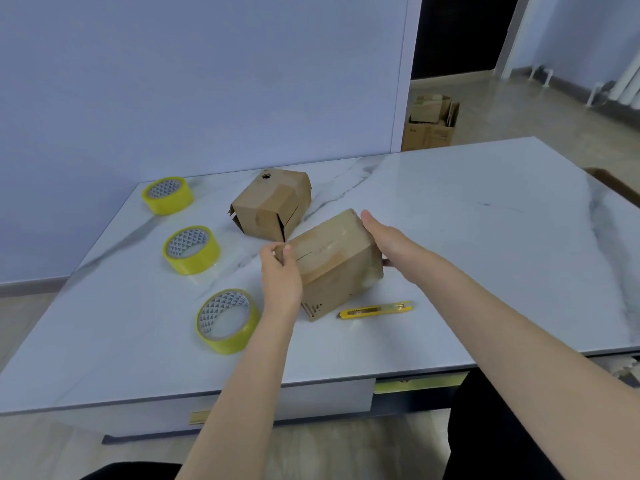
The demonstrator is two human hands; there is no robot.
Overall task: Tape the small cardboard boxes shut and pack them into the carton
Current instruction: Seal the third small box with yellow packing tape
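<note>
Small cardboard box (337, 258): held tilted over the middle of the table (485, 237), brown tape across its top seam; lowest corner down at the tabletop, contact not discernible.

Left hand (282, 271): clamped on the box's near-left top corner, fingers curled over the edge.

Right hand (388, 242): wrapped round the far-right corner, thumb laid along the top edge, fingers hidden behind the right face, one fingertip seen below.

Utility knife (375, 310): yellow, laid flat just beside the box's lowest corner, on the near side.

Second box (272, 206): stood just beyond the held one, partly taped, side flaps seen ajar.

Tape rolls (191, 250): three, yellow, ranged in a line to the left; nearest roll (227, 321) close by the left wrist, farthest roll (168, 195) near the table's back corner; each laid flat, hole upward.

Carton (431, 123): set on the floor beyond the far table edge, open, loaded with cardboard.
</note>
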